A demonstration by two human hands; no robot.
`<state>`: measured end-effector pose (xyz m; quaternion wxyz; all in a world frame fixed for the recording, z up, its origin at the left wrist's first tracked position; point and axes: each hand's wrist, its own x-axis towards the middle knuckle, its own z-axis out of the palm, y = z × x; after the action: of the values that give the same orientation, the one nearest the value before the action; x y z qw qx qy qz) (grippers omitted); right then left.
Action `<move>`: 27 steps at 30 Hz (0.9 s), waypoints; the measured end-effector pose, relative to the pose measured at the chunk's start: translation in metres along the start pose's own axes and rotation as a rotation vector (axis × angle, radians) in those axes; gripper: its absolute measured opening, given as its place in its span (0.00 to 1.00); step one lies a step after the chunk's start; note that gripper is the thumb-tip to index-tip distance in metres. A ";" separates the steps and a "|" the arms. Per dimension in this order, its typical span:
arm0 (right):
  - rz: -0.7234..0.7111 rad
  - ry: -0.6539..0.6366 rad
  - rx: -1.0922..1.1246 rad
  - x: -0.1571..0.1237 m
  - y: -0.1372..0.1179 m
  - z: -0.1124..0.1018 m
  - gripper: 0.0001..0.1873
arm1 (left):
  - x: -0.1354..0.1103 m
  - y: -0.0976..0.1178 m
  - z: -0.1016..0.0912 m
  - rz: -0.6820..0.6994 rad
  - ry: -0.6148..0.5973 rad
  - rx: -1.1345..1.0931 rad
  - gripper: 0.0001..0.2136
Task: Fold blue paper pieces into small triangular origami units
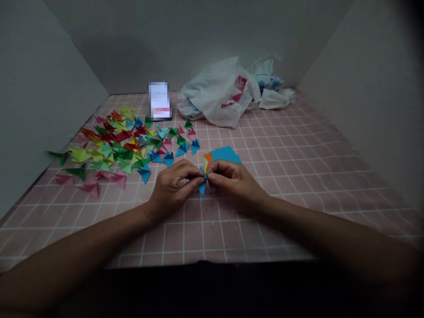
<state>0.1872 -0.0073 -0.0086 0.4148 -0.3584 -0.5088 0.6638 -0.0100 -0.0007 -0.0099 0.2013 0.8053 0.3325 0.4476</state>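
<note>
Between the fingertips of both hands is a small blue folded paper (202, 188), its pointed end hanging down toward the table. My left hand (175, 183) pinches it from the left, thumb and forefinger closed. From the right, my right hand (230, 176) grips it with bent fingers; part of the paper is hidden there. Just behind the hands, flat blue paper (225, 154) lies on the table, with an orange and yellow piece (208, 158) at its left edge. Several folded paper cranes (144, 173) in blue lie left of my left hand.
A large heap of many-coloured paper cranes (112, 150) covers the table's left side. Behind it stands a lit phone (160, 100), its screen blurred. White plastic bags (218, 92) lie at the back. Pink checked cloth (298, 176) covers the table; grey walls rise on three sides.
</note>
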 end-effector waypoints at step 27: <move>-0.003 0.004 -0.075 0.005 0.000 -0.002 0.11 | 0.000 -0.002 0.000 -0.119 -0.018 -0.133 0.04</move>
<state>0.1867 -0.0017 -0.0097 0.4031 -0.3741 -0.5333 0.6428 -0.0105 0.0008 -0.0116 0.2836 0.7730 0.3475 0.4487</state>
